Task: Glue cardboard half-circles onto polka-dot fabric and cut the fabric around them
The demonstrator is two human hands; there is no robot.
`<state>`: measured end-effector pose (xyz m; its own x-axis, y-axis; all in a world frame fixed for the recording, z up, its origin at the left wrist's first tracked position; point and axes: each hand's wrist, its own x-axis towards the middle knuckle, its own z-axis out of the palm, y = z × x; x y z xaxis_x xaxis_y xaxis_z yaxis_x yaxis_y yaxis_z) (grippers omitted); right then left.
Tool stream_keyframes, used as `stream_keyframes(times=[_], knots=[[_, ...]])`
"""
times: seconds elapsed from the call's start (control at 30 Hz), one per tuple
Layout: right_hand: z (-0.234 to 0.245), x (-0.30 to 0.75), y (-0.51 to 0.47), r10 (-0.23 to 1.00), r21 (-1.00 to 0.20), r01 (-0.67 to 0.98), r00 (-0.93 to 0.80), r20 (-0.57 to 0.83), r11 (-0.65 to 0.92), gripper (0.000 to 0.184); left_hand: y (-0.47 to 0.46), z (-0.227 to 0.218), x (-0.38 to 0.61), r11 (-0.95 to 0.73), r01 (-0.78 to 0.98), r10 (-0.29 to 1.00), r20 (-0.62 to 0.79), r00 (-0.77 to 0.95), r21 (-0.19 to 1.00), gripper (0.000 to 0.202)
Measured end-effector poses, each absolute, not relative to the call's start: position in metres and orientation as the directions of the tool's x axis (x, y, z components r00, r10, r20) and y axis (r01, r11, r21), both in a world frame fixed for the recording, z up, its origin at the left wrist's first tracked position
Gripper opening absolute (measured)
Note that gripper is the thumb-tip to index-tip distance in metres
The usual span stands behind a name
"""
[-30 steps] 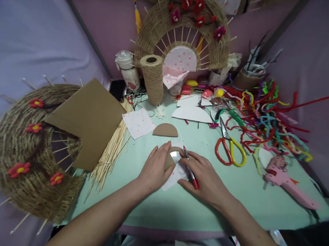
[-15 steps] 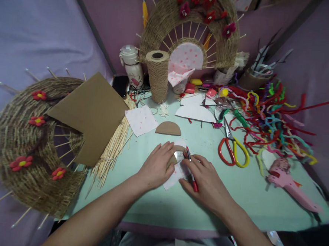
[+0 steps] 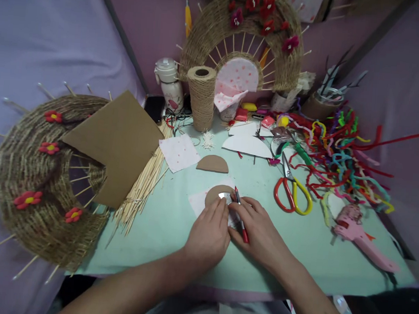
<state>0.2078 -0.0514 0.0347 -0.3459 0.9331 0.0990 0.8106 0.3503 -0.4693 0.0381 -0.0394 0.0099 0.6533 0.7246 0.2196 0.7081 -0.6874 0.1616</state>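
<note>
A semicircular piece of brown cardboard (image 3: 214, 194) lies on a spotted white cloth (image 3: 196, 202) in front of me. A small clear ruler-like piece with markings (image 3: 224, 195) rests over the cardboard, partly hidden by my fingers. My left hand (image 3: 208, 232) lies over the lower left of the cardboard, fingers stretched out and close together, their tips on the clear piece. In my right hand (image 3: 258, 224) a red pen (image 3: 244, 234) is held slantwise between thumb and fingers, while the fingertips touch the right side of the clear piece. A second cardboard semicircle (image 3: 212, 164) sits just beyond.
Red-and-yellow scissors (image 3: 294, 193), a pink glue gun (image 3: 364, 242) and tangled pipe cleaners (image 3: 340, 155) lie right. Thin sticks (image 3: 141, 190), a large cardboard sheet (image 3: 114, 141) and a woven fan (image 3: 27, 165) are left. A twine spool (image 3: 200, 99) stands behind.
My left hand has slid right and towards me, its fingers drawn together near the right hand. More of the cardboard semicircle and the cloth's left side now shows.
</note>
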Motion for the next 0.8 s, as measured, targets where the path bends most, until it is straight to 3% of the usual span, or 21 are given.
stream_keyframes(times=[0.13, 0.4, 0.8], knots=[[0.031, 0.21, -0.054, 0.932, -0.502, 0.788, -0.338, 0.131, 0.357, 0.039, -0.044, 0.007, 0.041, -0.641, 0.75, 0.766, 0.206, 0.609, 0.163, 0.046], [0.015, 0.211, -0.064, 0.923, -0.534, 0.756, -0.265, 0.28, 0.379, 0.039, -0.039, 0.008, 0.037, -0.681, 0.712, 0.728, 0.268, 0.631, 0.173, 0.044], [0.01, 0.211, -0.065, 0.919, -0.549, 0.744, -0.239, 0.314, 0.381, 0.035, -0.035, 0.009, 0.033, -0.691, 0.678, 0.723, 0.263, 0.639, 0.252, 0.042]])
